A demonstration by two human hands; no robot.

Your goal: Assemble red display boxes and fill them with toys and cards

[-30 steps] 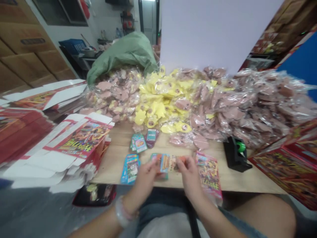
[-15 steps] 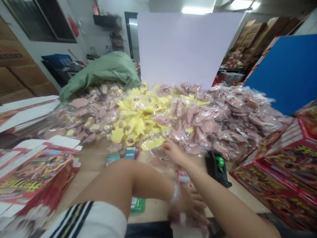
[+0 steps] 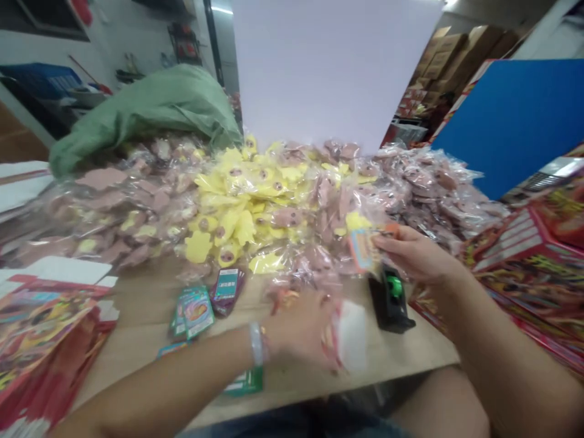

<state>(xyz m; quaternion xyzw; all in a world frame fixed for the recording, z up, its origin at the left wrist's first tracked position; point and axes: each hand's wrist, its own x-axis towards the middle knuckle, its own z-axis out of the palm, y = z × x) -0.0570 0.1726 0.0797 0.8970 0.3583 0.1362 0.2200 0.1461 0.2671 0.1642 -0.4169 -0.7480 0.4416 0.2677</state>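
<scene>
My right hand (image 3: pixel 417 255) is closed on a few colourful cards together with a clear-wrapped yellow and pink toy packet (image 3: pixel 365 243), lifted just above the black tape dispenser (image 3: pixel 390 296). My left hand (image 3: pixel 301 328) is blurred, low over the wooden table (image 3: pixel 137 316), closed on a colourful printed bag (image 3: pixel 347 334). Small stacks of colourful cards (image 3: pixel 196 310) lie to its left. Behind them a big heap of pink and yellow wrapped toys (image 3: pixel 255 194) fills the table's back.
Flat red printed cartons (image 3: pixel 36 340) are stacked at the left and folded red boxes (image 3: pixel 533 255) at the right. A green sack (image 3: pixel 146 112) lies behind the heap, a white board (image 3: pixel 328 67) stands upright, a blue panel (image 3: pixel 515 115) at right.
My right hand has come back from the heap to the right, carrying cards and a wrapped toy. My left hand has moved up and left with the bag. The view shifted right.
</scene>
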